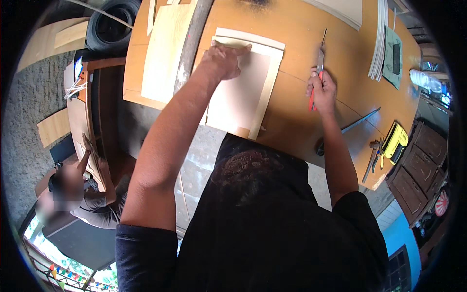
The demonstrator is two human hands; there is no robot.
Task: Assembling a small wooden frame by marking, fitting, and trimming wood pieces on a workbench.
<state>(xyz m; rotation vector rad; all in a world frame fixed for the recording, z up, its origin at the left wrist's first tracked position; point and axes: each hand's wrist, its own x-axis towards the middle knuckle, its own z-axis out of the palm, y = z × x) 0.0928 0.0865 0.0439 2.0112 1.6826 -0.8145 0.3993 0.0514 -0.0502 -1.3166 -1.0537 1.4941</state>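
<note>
"Black cloth shirt [287,224], creased, with a faded print, sits nearest the camera. Locate the workpiece."

"Rectangular frame [268,90] of pale, straight wood strips, bordering a smooth flat panel [245,97]. Position: on the brown table [296,114], at its near edge, directly ahead of the shirt."

"State of the hands?"

"Left hand [223,61]: unclenched, laid on the frame's far end, fingers extended. Right hand [323,89]: closed around a red-handled tool [320,57]; slender metal tip directed away from the body."

"Containers?"

"Clear plastic bottle [425,80], cylindrical, at the table's right side; contents cannot be determined. Dark wooden cabinet [421,160], with raised rectangular panels; interior hidden."
</note>
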